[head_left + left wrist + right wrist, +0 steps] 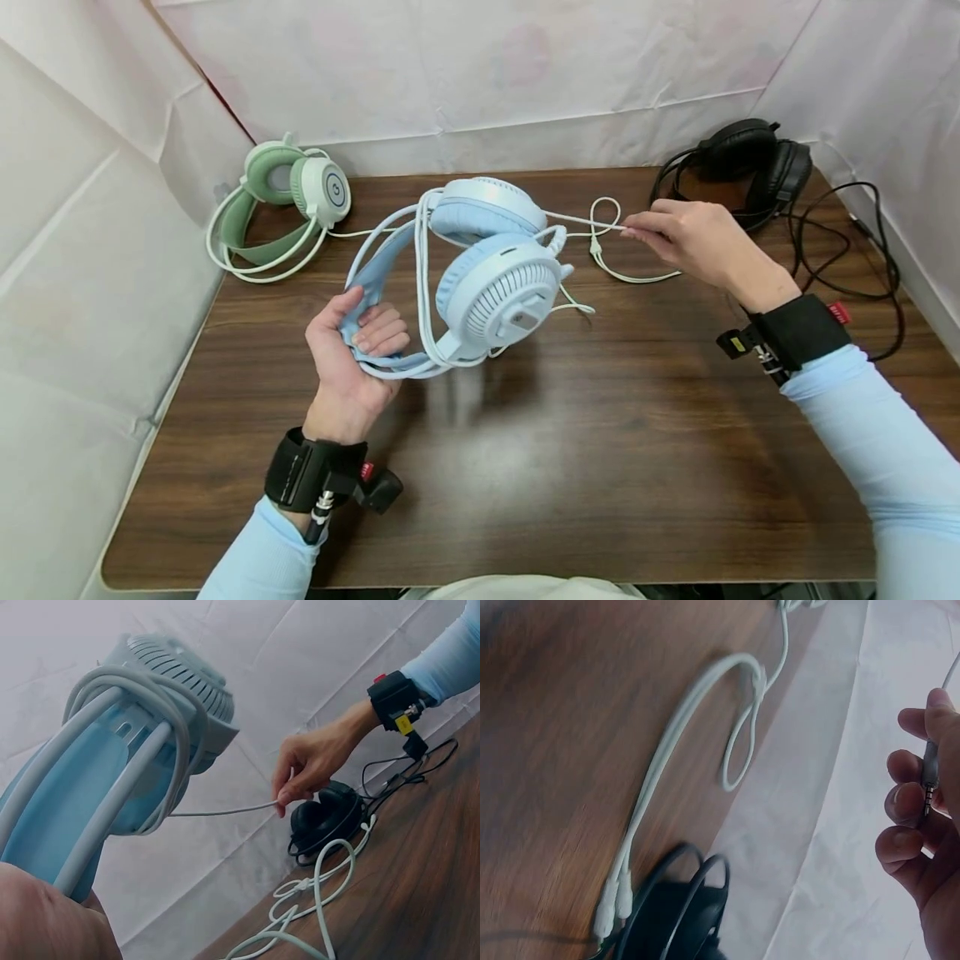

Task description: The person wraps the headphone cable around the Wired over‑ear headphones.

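Pale-blue headphones [517,304] held up, thin cable [577,219] stretched toward the right

Near the middle of the head view, the headphones are raised over a brown wood-grain table [600,475], their ear cups toward the right. The left hand [352,350], left of centre, grips the headband [378,271] with fingers curled round it. White cable loops wrap the headphones beside the cups.

At upper right, the right hand [693,242] pinches the cable, which runs nearly straight from the cups. In the right wrist view, a metal-tipped plug [930,784] sits among that hand's curled fingers at the right edge.

Green-and-white headphones [333,192] rest at upper left of the head view. A second pale cable [637,279] lies on the table beneath the right hand; in the right wrist view it ends in two white connectors [607,915] beside black headphones [679,915]. These lie at upper right in the head view, with black cord [888,250] looped along the right side.
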Demonstrator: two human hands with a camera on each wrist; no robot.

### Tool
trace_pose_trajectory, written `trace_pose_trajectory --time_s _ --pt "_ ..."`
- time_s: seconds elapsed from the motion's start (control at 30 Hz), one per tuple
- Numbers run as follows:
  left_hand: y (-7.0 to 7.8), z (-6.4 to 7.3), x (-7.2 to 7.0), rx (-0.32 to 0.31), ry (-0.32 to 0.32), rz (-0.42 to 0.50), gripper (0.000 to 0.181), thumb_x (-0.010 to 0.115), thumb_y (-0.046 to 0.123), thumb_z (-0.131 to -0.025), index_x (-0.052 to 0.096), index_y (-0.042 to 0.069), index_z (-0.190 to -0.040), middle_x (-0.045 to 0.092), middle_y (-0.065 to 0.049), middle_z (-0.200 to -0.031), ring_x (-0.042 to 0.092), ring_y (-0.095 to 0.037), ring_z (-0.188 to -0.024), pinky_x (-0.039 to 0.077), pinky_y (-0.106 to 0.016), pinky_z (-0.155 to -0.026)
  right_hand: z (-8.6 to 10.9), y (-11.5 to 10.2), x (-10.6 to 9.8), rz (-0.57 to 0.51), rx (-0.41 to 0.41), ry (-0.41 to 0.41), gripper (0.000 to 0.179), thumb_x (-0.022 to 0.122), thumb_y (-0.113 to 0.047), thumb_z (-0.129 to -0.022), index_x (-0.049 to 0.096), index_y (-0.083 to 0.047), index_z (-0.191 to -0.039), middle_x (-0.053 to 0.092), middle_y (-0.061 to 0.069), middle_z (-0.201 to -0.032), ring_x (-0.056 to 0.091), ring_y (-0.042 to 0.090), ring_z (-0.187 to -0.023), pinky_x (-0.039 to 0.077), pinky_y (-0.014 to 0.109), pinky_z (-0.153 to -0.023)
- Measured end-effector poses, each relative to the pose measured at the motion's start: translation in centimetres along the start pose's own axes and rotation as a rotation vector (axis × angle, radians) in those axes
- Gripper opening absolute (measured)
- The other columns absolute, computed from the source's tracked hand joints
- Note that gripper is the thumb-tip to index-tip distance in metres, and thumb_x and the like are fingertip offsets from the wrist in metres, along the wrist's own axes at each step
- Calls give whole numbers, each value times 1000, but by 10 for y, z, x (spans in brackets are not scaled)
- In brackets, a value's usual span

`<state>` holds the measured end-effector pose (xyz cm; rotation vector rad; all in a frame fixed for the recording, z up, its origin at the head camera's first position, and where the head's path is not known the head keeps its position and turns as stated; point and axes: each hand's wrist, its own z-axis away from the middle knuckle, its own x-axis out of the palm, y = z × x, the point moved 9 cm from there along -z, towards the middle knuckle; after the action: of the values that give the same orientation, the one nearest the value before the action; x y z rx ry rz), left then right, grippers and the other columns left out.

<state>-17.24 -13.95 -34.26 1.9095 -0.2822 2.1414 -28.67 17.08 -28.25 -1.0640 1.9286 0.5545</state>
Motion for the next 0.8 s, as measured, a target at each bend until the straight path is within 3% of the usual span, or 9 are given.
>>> trace_pose_trajectory --time_s 0.17,0.37,0.6,0.8 --pt "6 0 -4 14 38 60 33 48 21 -90 29 11 -65 25 4 -53 27 -10 -42 30 -21 -41 1 -25 2 -17 -69 -5 16 68 -9 -84 71 -10 -100 54 1 -73 45 11 -52 38 33 -46" --pt "12 0 -10 52 88 116 32 51 21 -89 31 10 -67 26 3 -53 29 -12 -40 31 -23 -40 1 -61 5 -19 -126 -33 12 68 -17 -87 71 -12 -98 53 -4 -73 48 8 -50 44 33 -44" --pt "17 -3 -11 89 114 112 32 53 20 -88 31 10 -68 27 2 -53 30 -14 -40 31 -25 -38 5 -98 9 -38 -180 -56 10 70 -20 -85 69 -14 -94 54 -6 -74 53 7 -52 46 32 -43" --pt "18 -3 -14 109 139 113 32 54 18 -87 32 10 -67 27 2 -52 28 -13 -39 29 -24 -37 7 -129 27 -56 -223 -123 12 64 -23 -90 67 -13 -96 55 -4 -76 53 8 -55 44 33 -41"
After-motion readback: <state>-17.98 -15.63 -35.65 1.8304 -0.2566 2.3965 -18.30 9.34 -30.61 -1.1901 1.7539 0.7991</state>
